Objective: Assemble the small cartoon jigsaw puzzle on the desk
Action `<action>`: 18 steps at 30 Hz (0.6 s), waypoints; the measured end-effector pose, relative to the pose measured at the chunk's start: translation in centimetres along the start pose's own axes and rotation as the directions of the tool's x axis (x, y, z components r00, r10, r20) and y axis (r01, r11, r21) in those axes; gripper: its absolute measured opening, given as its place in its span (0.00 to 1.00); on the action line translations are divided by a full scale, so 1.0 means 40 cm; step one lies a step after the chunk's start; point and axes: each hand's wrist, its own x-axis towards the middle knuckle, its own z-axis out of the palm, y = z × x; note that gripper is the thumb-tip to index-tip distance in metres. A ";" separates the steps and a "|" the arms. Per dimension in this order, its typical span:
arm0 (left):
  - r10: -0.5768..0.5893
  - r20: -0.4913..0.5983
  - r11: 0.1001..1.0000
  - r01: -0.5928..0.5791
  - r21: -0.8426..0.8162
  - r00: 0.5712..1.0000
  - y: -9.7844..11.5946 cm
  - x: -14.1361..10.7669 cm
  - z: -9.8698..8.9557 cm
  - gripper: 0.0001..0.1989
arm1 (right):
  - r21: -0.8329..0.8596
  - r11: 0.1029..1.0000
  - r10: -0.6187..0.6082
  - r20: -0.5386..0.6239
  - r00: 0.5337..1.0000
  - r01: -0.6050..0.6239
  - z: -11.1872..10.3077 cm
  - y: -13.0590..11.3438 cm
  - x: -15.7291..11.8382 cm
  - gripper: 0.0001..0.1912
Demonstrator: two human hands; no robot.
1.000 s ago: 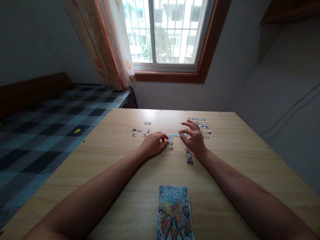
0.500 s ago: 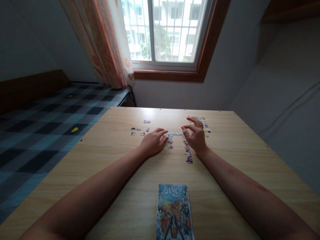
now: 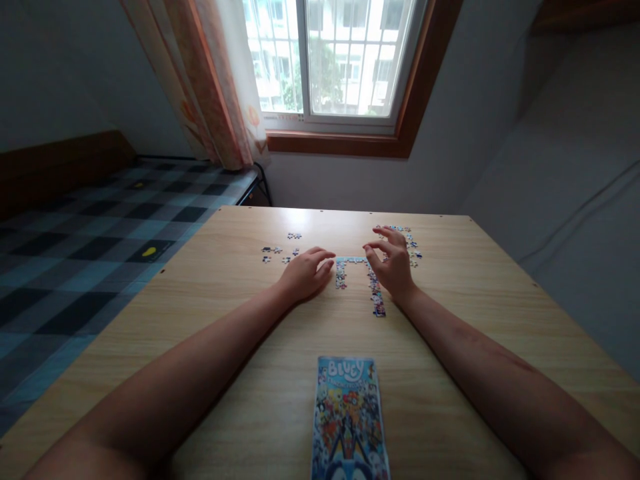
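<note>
A partly joined jigsaw puzzle [image 3: 377, 293] lies on the table, with a blue top strip and two strips running down from its ends. My left hand [image 3: 306, 273] rests just left of its top left corner, fingers apart with nothing visible in them. My right hand [image 3: 394, 265] is at the top right corner, thumb and index tips close to the puzzle edge and the other fingers stretched out. Loose puzzle pieces [image 3: 273, 250] lie beyond my left hand. More puzzle pieces [image 3: 403, 229] sit behind my right hand, which partly hides them.
A puzzle box [image 3: 350, 420] marked "Bluey" lies at the near side of the wooden table [image 3: 240, 387]. Left of the table is a bed with a checked cover [image 3: 90, 267]. A window [image 3: 345, 67] and a curtain [image 3: 215, 87] are beyond the far edge.
My left thumb has moved apart from the fingers, and the left hand has drawn slightly off the puzzle's corner. My right hand has hardly moved. The view has tilted a little.
</note>
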 end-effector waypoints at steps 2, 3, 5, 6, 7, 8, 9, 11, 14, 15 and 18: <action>0.006 -0.002 1.000 -0.006 0.007 1.000 0.001 0.002 0.002 0.14 | -0.018 1.000 0.001 0.001 1.000 -0.001 -0.001 0.004 0.000 0.08; 0.012 -0.007 1.000 -0.012 0.009 1.000 0.001 0.003 0.004 0.14 | -0.026 1.000 0.003 0.004 1.000 -0.003 -0.001 0.006 0.000 0.08; 0.025 -0.021 1.000 -0.025 0.017 0.999 0.002 0.004 0.006 0.13 | -0.038 0.999 0.007 0.007 1.000 -0.006 -0.002 0.011 0.001 0.08; 0.029 -0.027 0.999 -0.029 0.020 0.999 0.003 0.004 0.006 0.13 | -0.044 0.999 0.004 0.005 1.000 -0.004 -0.002 0.013 0.001 0.07; 0.036 -0.028 0.999 -0.035 0.021 0.999 0.004 0.004 0.006 0.13 | -0.049 0.999 -0.002 0.001 1.000 0.002 -0.002 0.016 0.001 0.07; 0.042 -0.029 0.999 -0.042 0.022 0.999 0.006 0.004 0.006 0.13 | -0.055 0.998 -0.011 -0.003 1.000 0.011 -0.003 0.017 0.001 0.07; 0.047 -0.029 0.999 -0.046 0.022 0.998 0.008 0.004 0.006 0.13 | -0.060 0.998 -0.021 -0.007 1.000 0.021 -0.004 0.019 0.000 0.06; 0.051 -0.030 0.998 -0.050 0.025 0.998 0.011 0.003 0.004 0.13 | -0.067 0.997 -0.033 -0.012 0.999 0.033 -0.005 0.021 0.000 0.06; 0.048 -0.028 0.998 -0.047 0.029 0.998 0.014 0.002 0.003 0.13 | -0.063 0.997 -0.037 -0.015 0.999 0.036 -0.006 0.023 0.001 0.06; 0.050 -0.027 0.998 -0.049 0.029 0.998 0.014 0.002 0.003 0.13 | -0.060 0.997 -0.041 -0.016 0.999 0.040 -0.005 0.025 0.002 0.06; 0.062 -0.024 0.998 -0.061 0.028 0.998 0.014 0.003 0.006 0.13 | -0.057 0.997 -0.061 -0.016 0.998 0.060 -0.004 0.031 0.003 0.06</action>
